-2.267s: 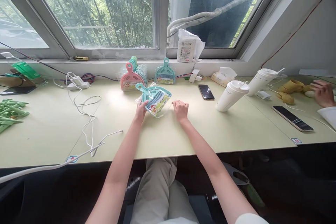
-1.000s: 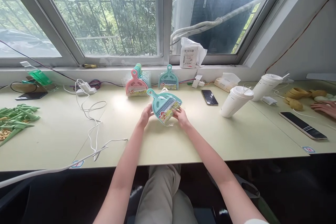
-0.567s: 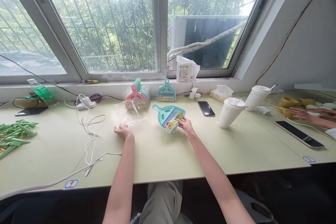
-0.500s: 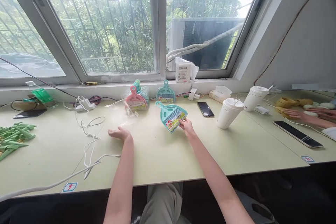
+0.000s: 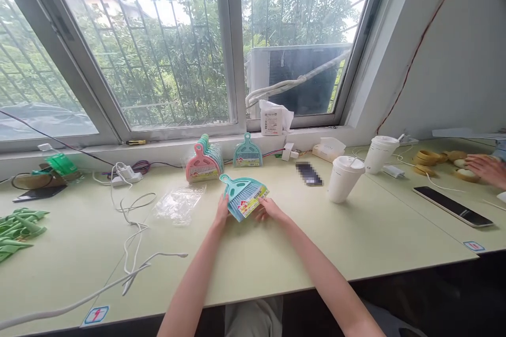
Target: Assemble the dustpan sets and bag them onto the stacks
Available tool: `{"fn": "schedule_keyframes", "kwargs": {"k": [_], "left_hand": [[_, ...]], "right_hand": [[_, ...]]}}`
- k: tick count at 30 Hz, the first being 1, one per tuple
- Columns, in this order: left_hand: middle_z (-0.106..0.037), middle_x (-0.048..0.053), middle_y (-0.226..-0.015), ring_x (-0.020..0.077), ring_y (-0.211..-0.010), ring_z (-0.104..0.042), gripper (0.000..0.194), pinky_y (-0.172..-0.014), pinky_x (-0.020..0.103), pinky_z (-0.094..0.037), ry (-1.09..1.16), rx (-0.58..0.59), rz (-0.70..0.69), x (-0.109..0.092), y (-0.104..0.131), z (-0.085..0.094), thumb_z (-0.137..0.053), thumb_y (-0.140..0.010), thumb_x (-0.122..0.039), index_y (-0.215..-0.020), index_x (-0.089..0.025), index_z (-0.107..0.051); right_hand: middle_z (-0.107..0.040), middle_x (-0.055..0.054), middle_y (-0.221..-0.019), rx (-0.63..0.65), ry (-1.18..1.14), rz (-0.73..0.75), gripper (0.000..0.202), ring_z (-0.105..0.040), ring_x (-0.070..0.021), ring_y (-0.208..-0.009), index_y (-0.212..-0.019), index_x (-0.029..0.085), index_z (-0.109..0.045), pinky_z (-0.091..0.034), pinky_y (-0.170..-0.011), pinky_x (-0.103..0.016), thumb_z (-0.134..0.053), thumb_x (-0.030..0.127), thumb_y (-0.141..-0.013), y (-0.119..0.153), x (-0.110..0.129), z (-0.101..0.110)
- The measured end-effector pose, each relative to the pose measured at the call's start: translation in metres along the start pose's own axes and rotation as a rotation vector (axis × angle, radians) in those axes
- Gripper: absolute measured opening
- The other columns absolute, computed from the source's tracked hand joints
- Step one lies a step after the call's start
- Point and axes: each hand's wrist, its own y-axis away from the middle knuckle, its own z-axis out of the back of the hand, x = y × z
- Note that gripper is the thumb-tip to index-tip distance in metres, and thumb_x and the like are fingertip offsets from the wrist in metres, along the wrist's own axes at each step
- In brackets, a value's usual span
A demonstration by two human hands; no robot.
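A small teal dustpan-and-brush set (image 5: pixel 242 195) with a bright printed label is tilted above the table, held between both hands. My left hand (image 5: pixel 222 211) grips its left edge, thumb on the front. On the lower right edge, by the label, my right hand (image 5: pixel 269 208) is closed. A crumpled clear plastic bag (image 5: pixel 177 205) lies flat to the left of the set. Behind stand a row of similar sets with a pink dustpan (image 5: pixel 202 165) in front and, to its right, one more teal dustpan set (image 5: pixel 247 154) leaning against the sill.
White cups (image 5: pixel 345 179) and a phone (image 5: pixel 309 174) stand or lie to the right. White cables (image 5: pixel 136 226) run across the left, near green folded strips (image 5: pixel 19 229). At far right, a co-worker's hand (image 5: pixel 484 167) is beside yellow-brown rings (image 5: pixel 427 158).
My left hand has moved right and taken hold of the teal dustpan set's left edge. The set has come lower and nearer. The plastic bag now lies on the table.
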Motion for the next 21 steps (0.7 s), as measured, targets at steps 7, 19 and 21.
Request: {"fn": "schedule_keyframes", "kwargs": {"k": [7, 19, 21], "left_hand": [[-0.065, 0.007, -0.094, 0.0243, -0.095, -0.062, 0.038, -0.084, 0.039, -0.048, 0.06, -0.198, -0.152, 0.0, -0.019, 0.033, -0.06, -0.076, -0.054, -0.096, -0.022, -0.061], [-0.065, 0.007, -0.112, 0.0272, -0.113, -0.055, 0.039, -0.099, 0.039, -0.039, -0.145, 0.038, -0.213, -0.009, 0.012, -0.003, -0.054, -0.082, -0.054, -0.105, -0.023, -0.061], [-0.065, 0.007, -0.114, 0.0259, -0.11, -0.056, 0.041, -0.098, 0.038, -0.04, -0.198, 0.111, -0.265, -0.007, 0.02, -0.012, -0.05, -0.084, -0.055, -0.108, -0.024, -0.061]], "right_hand": [[-0.052, -0.001, -0.043, -0.498, -0.279, 0.122, 0.058, -0.037, -0.0056, -0.028, -0.058, 0.018, -0.051, -0.021, -0.028, -0.019, -0.04, 0.068, -0.085, -0.005, 0.014, 0.054], [-0.066, -0.006, -0.084, -0.536, 0.658, 0.606, 0.042, -0.059, -0.0183, -0.071, -0.084, 0.023, -0.065, -0.045, -0.063, -0.03, -0.036, 0.054, -0.091, 0.014, 0.008, 0.004], [-0.065, -0.008, -0.098, -0.455, 0.927, 0.731, 0.033, -0.058, -0.0226, -0.092, -0.094, 0.025, -0.065, -0.045, -0.074, -0.032, -0.041, 0.047, -0.092, 0.018, 0.003, -0.014]]}}
